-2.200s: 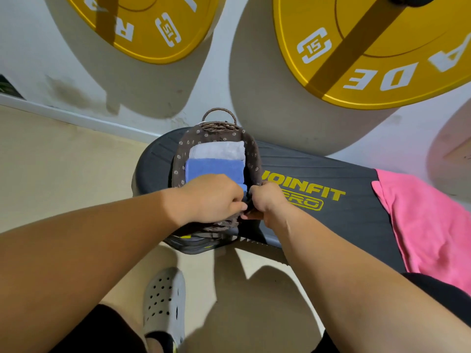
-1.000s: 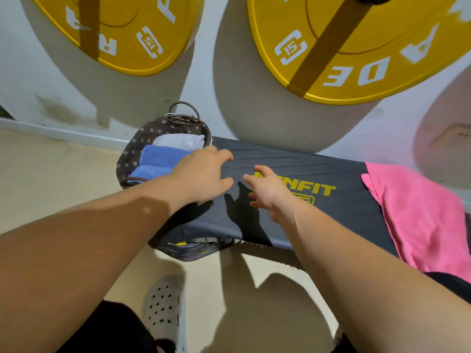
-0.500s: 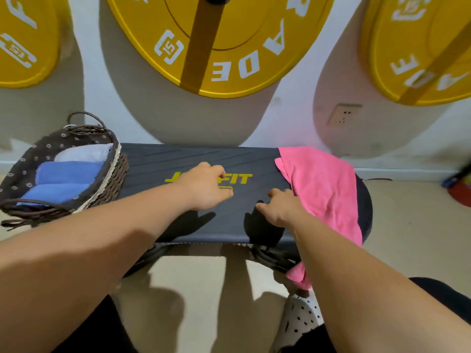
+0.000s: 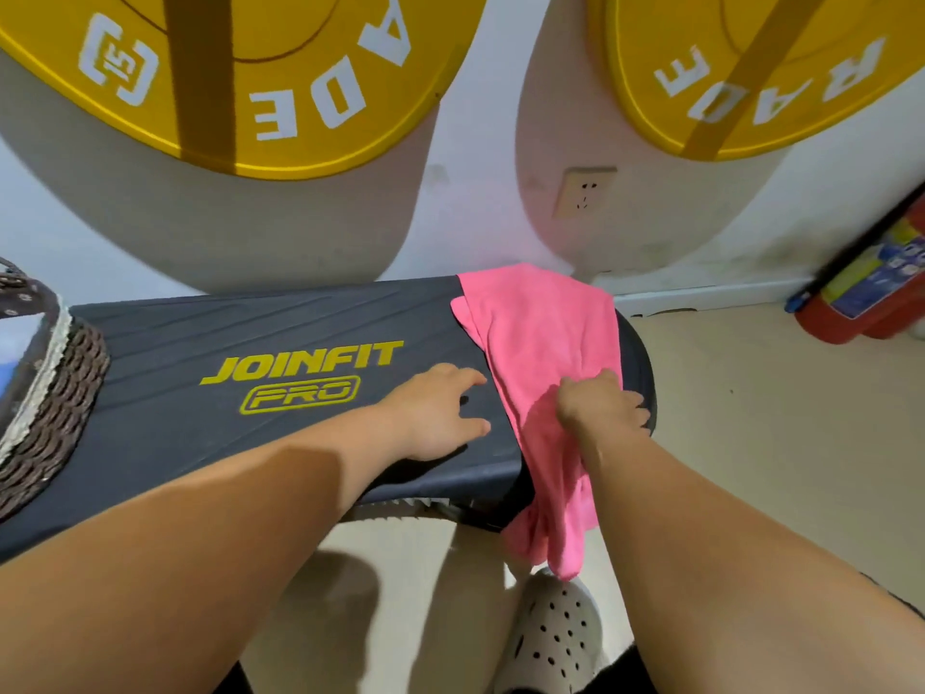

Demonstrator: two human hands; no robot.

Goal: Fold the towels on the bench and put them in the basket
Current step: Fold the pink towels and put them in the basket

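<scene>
A pink towel lies unfolded across the right end of the black bench, and its near part hangs over the front edge. My right hand is on the towel with its fingers curled into the cloth. Just left of the towel's edge, my left hand rests on the bench with its fingers spread, holding nothing. The wicker basket stands on the bench's left end, cut off by the frame. A bit of folded pale towel shows inside it.
Two yellow weight plates hang over the bench at the wall. A wall socket sits behind the towel. A red fire extinguisher lies on the floor at the right. My white shoe is below the bench.
Both hands left the basket and moved right along the bench. My right hand has reached the pink towel and curled into it; my left hand stopped beside its edge.
</scene>
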